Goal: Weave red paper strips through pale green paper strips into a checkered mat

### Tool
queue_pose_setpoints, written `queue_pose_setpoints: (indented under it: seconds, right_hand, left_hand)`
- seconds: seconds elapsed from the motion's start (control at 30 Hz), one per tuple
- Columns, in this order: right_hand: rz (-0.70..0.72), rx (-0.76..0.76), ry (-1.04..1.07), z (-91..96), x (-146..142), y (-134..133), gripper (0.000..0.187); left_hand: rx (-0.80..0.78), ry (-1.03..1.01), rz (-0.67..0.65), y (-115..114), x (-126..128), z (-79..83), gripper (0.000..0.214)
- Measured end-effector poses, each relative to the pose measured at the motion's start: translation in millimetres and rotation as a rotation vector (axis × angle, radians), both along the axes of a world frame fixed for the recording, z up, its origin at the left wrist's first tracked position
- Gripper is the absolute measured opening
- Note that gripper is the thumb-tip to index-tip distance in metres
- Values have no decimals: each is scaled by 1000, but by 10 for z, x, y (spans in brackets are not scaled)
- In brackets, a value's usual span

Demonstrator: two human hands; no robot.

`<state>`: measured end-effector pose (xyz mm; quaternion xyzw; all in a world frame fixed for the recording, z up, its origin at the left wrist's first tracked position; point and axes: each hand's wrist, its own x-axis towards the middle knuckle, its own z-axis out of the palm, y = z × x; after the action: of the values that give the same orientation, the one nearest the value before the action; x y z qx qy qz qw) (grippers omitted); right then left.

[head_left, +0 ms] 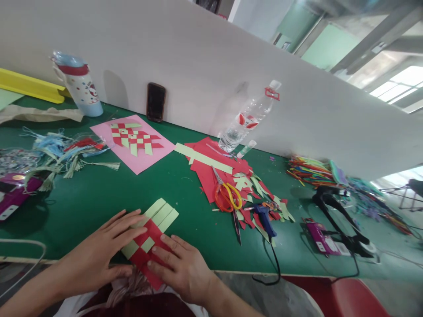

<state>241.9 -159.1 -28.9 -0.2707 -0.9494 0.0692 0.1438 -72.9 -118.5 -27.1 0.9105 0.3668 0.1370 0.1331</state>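
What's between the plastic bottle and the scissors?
In the head view, red paper and a pale green paper strip lie between the bottle and the scissors.

From head height, the view faces down over a green table toward a white partition, seemingly tilted.

Green table, red paper scraps

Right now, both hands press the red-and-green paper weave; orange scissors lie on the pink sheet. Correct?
No: the head view shows the orange scissors on the red paper offcuts, not the pink sheet. The left hand and right hand do press the paper weave.
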Motion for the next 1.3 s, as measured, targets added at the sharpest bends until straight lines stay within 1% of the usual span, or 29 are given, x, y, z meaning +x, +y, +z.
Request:
queue_pose_setpoints:
  seconds: [0.07, 0.13, 0.2, 0.33, 0.47, 0.57, 0.67, 0.73, 0.77, 0.83, 0.87, 0.9, 1.0, 1.07, 1.13, 1.2, 1.3]
  right_hand:
    - [-4, 1, 2, 2, 11, -3, 33]
    - [-5, 2, 21, 16, 15, 1, 32]
    - [-14, 8, 73, 49, 12, 13, 30]
    - [-34, 18, 154, 169, -8, 80, 28]
    - [-3, 46, 181, 311, -23, 207, 27]
    - [28, 52, 146, 407, -24, 303, 25]
    - [55, 62, 130, 448, -12, 353, 25]
    - [69, 75, 133, 422, 12, 349, 26]
    - [66, 76, 126, 396, 33, 338, 26]
    - [52, 47, 78, 337, 95, 306, 25]
    - [43, 22, 47, 313, 135, 287, 26]
    - [36, -5, 14, 298, 179, 270, 31]
    - [38, -58, -41, 307, 303, 227, 57]
    - [25, -50, -10, 332, 346, 203, 65]
    - [-20, -24, 46, 342, 338, 182, 70]
    - [-84, 2, 91, 331, 285, 165, 68]
    - [-151, -2, 115, 315, 177, 159, 51]
  left_hand:
    - [9, -25, 47, -66, -61, -45, 99]
    - [43, -34, 62, -144, -76, -99, 100]
    - [104, -24, 44, -219, -26, -152, 96]
    - [229, -49, 4, -301, 208, -220, 79]
    - [289, -90, 1, -281, 422, -213, 70]
    - [337, -94, 38, -236, 492, -189, 66]
    - [380, -87, 61, -184, 457, -175, 61]
    - [382, -56, 52, -162, 368, -175, 57]
    - [377, -37, 51, -159, 309, -178, 62]
    - [365, -12, 53, -171, 183, -189, 79]
    - [356, -6, 54, -185, 127, -196, 81]
    - [341, -1, 47, -202, 81, -202, 80]
    - [302, 7, -3, -247, 24, -213, 71]
    - [303, -4, -46, -254, 35, -215, 67]
    - [324, -13, -85, -240, 53, -211, 63]
    - [344, -14, -119, -219, 65, -198, 60]
    - [353, -23, -109, -193, 89, -146, 48]
